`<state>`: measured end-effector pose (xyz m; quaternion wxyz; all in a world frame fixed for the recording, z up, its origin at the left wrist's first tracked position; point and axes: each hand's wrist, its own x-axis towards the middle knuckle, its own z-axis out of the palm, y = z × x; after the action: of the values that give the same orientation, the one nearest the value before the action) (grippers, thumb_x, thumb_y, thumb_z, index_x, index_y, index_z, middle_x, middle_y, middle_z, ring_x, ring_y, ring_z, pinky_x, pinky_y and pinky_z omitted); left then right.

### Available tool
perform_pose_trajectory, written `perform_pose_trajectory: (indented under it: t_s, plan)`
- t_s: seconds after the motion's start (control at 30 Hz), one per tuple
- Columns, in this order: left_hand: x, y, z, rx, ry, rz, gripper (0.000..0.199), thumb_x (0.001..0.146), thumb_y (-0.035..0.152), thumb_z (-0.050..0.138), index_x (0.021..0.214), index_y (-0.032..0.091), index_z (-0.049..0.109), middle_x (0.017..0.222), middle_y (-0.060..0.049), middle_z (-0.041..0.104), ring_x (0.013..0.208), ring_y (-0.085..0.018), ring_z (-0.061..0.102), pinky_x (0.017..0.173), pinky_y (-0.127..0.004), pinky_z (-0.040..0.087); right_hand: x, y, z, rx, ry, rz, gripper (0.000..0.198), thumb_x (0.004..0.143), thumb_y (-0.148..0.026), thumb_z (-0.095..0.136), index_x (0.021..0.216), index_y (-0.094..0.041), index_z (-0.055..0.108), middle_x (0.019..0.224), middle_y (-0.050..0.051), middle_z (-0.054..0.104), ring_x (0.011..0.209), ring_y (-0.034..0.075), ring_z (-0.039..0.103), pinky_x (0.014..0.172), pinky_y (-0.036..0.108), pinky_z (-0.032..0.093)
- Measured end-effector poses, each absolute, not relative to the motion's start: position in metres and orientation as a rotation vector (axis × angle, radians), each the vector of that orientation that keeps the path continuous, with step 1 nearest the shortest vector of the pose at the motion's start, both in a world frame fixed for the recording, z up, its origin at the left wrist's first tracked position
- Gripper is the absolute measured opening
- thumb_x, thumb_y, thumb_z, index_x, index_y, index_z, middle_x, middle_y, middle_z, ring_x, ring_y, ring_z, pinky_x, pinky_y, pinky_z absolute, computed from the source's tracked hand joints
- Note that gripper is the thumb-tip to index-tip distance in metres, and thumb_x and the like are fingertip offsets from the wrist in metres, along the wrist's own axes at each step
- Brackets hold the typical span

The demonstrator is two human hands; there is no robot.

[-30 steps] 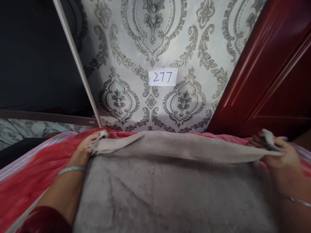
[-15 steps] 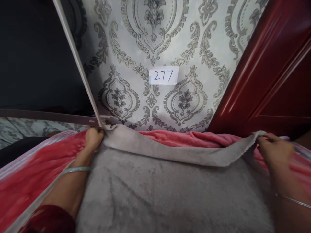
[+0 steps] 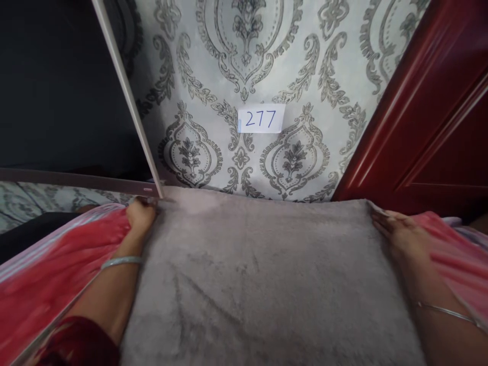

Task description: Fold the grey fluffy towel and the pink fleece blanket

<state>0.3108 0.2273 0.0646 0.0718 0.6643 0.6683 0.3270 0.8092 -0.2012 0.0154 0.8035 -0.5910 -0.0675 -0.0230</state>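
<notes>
One grey cloth (image 3: 282, 274), short-piled, lies spread between the two forearms; its far edge runs along the foot of the patterned wall (image 3: 213, 96), and dark creases mark its left part. One left hand (image 3: 140, 216), at the cloth's far left corner: fingers curled closed on the edge; a pale bangle (image 3: 121, 262) circles the wrist, a dark red sleeve (image 3: 78, 343) covers the arm behind. One right hand (image 3: 406, 236), at the far right corner, slightly blurred: fingers pinch the edge; a thin silvery bracelet (image 3: 446, 311) sits behind the wrist. One red blanket (image 3: 64, 259), visible on both sides, beyond either arm. One white paper label (image 3: 261, 118), inscribed "277" in blue, is fixed to the wall. One dark panel (image 3: 64, 86), light-framed, stands at left, its lower corner just beside the left hand. One glossy red wooden panel (image 3: 427, 112) stands at right, beyond the right hand.
</notes>
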Motion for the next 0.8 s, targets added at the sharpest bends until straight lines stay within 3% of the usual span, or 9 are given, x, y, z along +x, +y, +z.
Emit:
perform_pose_trajectory:
  t_s: [0.13,0.33,0.47,0.53,0.6,0.67,0.73,0.8]
  plan:
    - [0.314,0.222,0.06,2.054,2.058,0.792,0.037,0.089,0.03,0.056,0.12,0.012,0.064,0.108,-0.02,0.073,0.106,-0.036,0.068,0.081,-0.041,0.054,0.806,-0.196,0.008,-1.33,-0.123,0.018,0.024,0.068,-0.006,0.058,0.088,-0.02,0.06,0.09,0.002,0.068,0.089,0.011,0.069,0.107,0.032,0.048]
    - [0.319,0.215,0.054,2.154,1.989,0.716,0.04,0.092,0.02,0.045,0.127,0.007,0.06,0.113,-0.022,0.072,0.11,-0.036,0.067,0.087,-0.042,0.053,0.817,-0.196,-0.007,-1.53,-0.305,0.007,0.039,0.066,-0.024,0.066,0.103,-0.023,0.052,0.126,0.016,0.066,0.128,0.025,0.058,0.113,0.044,0.042]
    - [0.325,0.212,0.054,2.237,2.03,0.826,0.046,0.089,0.023,0.048,0.128,0.0,0.058,0.123,-0.028,0.065,0.106,-0.036,0.067,0.085,-0.044,0.054,0.819,-0.201,-0.003,-1.914,-0.42,-0.135,0.06,0.07,-0.031,0.062,0.127,-0.016,0.052,0.139,0.024,0.058,0.133,0.033,0.054,0.112,0.048,0.041]
    - [0.335,0.205,0.057,2.424,1.933,0.883,0.042,0.088,0.027,0.049,0.117,0.002,0.066,0.121,-0.028,0.065,0.109,-0.037,0.065,0.091,-0.046,0.053,0.814,-0.202,0.008,-2.134,-0.428,-0.277,0.067,0.075,-0.036,0.059,0.137,-0.012,0.053,0.136,0.024,0.061,0.126,0.037,0.058,0.108,0.054,0.044]
    - [0.351,0.192,0.06,2.714,1.55,0.894,0.037,0.091,0.031,0.045,0.104,0.01,0.072,0.11,-0.021,0.071,0.112,-0.034,0.064,0.099,-0.046,0.049,0.799,-0.197,0.022,-2.184,-0.532,-0.394,0.064,0.082,-0.042,0.053,0.138,-0.012,0.056,0.127,0.022,0.067,0.115,0.037,0.064,0.102,0.054,0.049]
    - [0.371,0.171,0.058,2.944,0.914,0.808,0.043,0.097,0.036,0.037,0.108,0.016,0.074,0.112,-0.015,0.073,0.116,-0.03,0.063,0.106,-0.045,0.046,0.772,-0.18,0.032,-2.084,-0.843,-0.441,0.056,0.089,-0.047,0.045,0.134,-0.017,0.063,0.124,0.016,0.07,0.112,0.033,0.067,0.1,0.049,0.051]
    - [0.393,0.146,0.05,2.995,0.335,0.585,0.048,0.101,0.042,0.033,0.129,0.022,0.067,0.135,-0.01,0.067,0.132,-0.027,0.054,0.115,-0.046,0.038,0.739,-0.155,0.033,-1.976,-1.274,-0.387,0.052,0.095,-0.052,0.042,0.132,-0.024,0.065,0.133,0.01,0.067,0.124,0.03,0.061,0.108,0.048,0.046]
    - [0.411,0.124,0.036,3.004,0.095,0.301,0.055,0.1,0.053,0.036,0.146,0.028,0.053,0.157,-0.007,0.048,0.149,-0.029,0.035,0.122,-0.052,0.025,0.707,-0.129,0.023,-1.96,-1.679,-0.211,0.055,0.097,-0.053,0.038,0.142,-0.026,0.058,0.148,0.008,0.056,0.139,0.029,0.048,0.116,0.051,0.037]
